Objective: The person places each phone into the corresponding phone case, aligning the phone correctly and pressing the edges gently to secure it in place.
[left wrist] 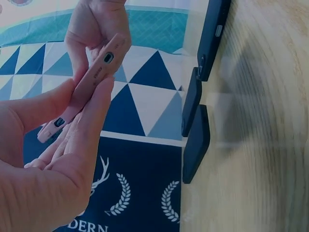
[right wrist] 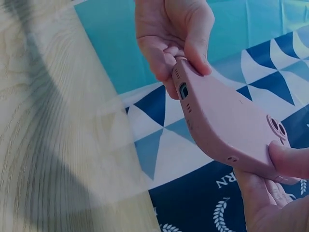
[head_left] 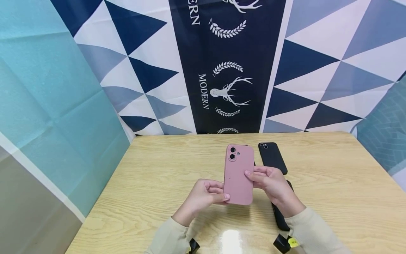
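A pink-cased phone (head_left: 240,180) is held up over the table with its back and two large camera lenses facing me. My left hand (head_left: 204,195) pinches its lower left corner, thumb on the back. On the opposite long edge, my right hand (head_left: 272,185) grips it with the thumb on the back and fingers behind. The right wrist view shows the bottom edge of the pink phone (right wrist: 217,116), with a charging-port cutout and small speaker holes. Its screen side is hidden in the head view.
A black phone (head_left: 273,158) lies at the back right of the wooden table (head_left: 152,169). Another black phone (head_left: 279,217) lies nearer, partly under my right wrist. A third dark phone (left wrist: 192,101) shows between others in the left wrist view. Patterned cloth (head_left: 152,70) hangs behind.
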A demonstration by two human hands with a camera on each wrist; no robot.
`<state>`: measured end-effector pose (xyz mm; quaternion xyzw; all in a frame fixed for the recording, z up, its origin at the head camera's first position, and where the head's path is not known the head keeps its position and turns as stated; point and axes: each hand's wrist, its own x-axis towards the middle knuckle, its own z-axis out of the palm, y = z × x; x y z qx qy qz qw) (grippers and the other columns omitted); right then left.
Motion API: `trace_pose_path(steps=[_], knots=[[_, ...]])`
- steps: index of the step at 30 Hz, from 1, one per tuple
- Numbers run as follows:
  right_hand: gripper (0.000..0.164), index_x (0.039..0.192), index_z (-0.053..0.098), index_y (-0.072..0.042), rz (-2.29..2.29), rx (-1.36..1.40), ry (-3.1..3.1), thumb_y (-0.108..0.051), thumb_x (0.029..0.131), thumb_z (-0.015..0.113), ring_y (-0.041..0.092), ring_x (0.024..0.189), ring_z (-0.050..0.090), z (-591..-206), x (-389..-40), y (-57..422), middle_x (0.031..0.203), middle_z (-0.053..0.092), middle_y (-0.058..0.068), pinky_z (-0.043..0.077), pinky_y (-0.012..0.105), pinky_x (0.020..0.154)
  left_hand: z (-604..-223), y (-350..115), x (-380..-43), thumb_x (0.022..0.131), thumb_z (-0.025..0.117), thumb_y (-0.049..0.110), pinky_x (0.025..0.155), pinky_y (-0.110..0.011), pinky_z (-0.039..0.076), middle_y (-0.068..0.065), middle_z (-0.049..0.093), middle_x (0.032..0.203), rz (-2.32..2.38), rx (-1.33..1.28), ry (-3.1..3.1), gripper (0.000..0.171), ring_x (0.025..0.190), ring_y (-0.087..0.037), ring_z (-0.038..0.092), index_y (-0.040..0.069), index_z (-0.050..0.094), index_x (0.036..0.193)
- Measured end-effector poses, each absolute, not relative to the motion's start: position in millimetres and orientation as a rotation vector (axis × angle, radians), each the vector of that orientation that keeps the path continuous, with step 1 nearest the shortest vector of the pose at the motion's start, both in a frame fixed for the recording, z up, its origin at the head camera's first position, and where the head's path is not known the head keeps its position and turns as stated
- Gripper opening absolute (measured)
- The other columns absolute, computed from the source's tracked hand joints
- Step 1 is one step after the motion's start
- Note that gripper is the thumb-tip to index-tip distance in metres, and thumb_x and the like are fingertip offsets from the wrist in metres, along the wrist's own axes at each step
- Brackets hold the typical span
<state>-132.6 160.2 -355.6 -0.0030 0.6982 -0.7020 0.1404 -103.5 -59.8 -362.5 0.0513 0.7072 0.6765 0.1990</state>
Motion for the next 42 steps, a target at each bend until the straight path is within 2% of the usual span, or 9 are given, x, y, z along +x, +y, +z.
trace_pose_path(steps=[4, 7, 16, 23, 29, 36, 42], knots=[[0.037, 0.119, 0.058, 0.012, -2.024, -0.016, 2.007, -0.011, 0.091, 0.064, 0.002, 0.076, 0.069, -355.9, -130.8, 160.2, 0.081, 0.073, -0.014, 0.058, 0.020, 0.074, -355.2, -63.6, -109.6, 0.083, 0.070, 0.002, 0.075, -0.034, 0.061, -0.028, 0.071, 0.095, 1.780, 0.181, 2.024, 0.029, 0.078, -0.028, 0.074, -0.011, 0.066, 0.108], [0.033, 0.117, 0.060, 0.010, -2.024, -0.021, 1.998, -0.011, 0.091, 0.064, 0.002, 0.076, 0.069, -355.9, -129.0, 159.9, 0.080, 0.073, -0.014, 0.058, 0.020, 0.074, -347.8, -66.8, -116.1, 0.083, 0.071, 0.005, 0.076, -0.034, 0.061, -0.026, 0.072, 0.095, 1.748, 0.185, 2.055, 0.029, 0.079, -0.030, 0.074, -0.010, 0.067, 0.107], [0.038, 0.119, 0.057, 0.014, -2.018, -0.057, 2.003, -0.010, 0.091, 0.064, 0.002, 0.076, 0.069, -356.1, -123.5, 159.4, 0.082, 0.072, -0.014, 0.058, 0.020, 0.074, -340.0, -66.8, -122.7, 0.083, 0.072, 0.006, 0.079, -0.034, 0.061, -0.024, 0.073, 0.098, 1.788, 0.175, 2.074, 0.029, 0.079, -0.022, 0.075, -0.008, 0.067, 0.108], [0.038, 0.118, 0.056, 0.016, -1.980, -0.135, 1.982, -0.010, 0.091, 0.063, 0.001, 0.076, 0.069, -357.4, -117.5, 157.5, 0.083, 0.073, -0.015, 0.059, 0.021, 0.074, -335.6, -61.9, -127.5, 0.082, 0.074, 0.009, 0.079, -0.032, 0.061, -0.020, 0.074, 0.098, 1.882, 0.094, 2.195, 0.030, 0.079, -0.007, 0.071, -0.005, 0.068, 0.108], [0.037, 0.117, 0.056, 0.016, -1.996, -0.161, 1.968, -0.010, 0.091, 0.064, 0.001, 0.077, 0.069, -356.0, -117.9, 157.5, 0.083, 0.073, -0.014, 0.059, 0.021, 0.074, -332.1, -59.3, -129.3, 0.083, 0.072, 0.005, 0.079, -0.032, 0.061, -0.024, 0.072, 0.102, 1.961, 0.087, 2.160, 0.030, 0.079, -0.009, 0.071, -0.008, 0.067, 0.109], [0.024, 0.111, 0.064, 0.003, -1.949, -0.245, 1.881, -0.013, 0.092, 0.063, 0.002, 0.080, 0.070, -363.5, -113.9, 160.4, 0.084, 0.075, -0.013, 0.058, 0.021, 0.077, -342.6, -60.3, -118.1, 0.081, 0.073, 0.001, 0.076, -0.033, 0.061, -0.026, 0.072, 0.099, 2.051, 0.017, 2.110, 0.030, 0.075, -0.013, 0.073, -0.010, 0.068, 0.108], [0.028, 0.113, 0.063, 0.003, -1.926, -0.295, 1.870, -0.016, 0.093, 0.063, 0.004, 0.084, 0.070, -362.7, -114.9, 159.6, 0.088, 0.075, -0.013, 0.056, 0.022, 0.081, -342.2, -61.0, -114.7, 0.080, 0.073, -0.001, 0.074, -0.033, 0.061, -0.026, 0.072, 0.096, 2.112, -0.014, 2.105, 0.029, 0.072, -0.009, 0.072, -0.011, 0.068, 0.107]])
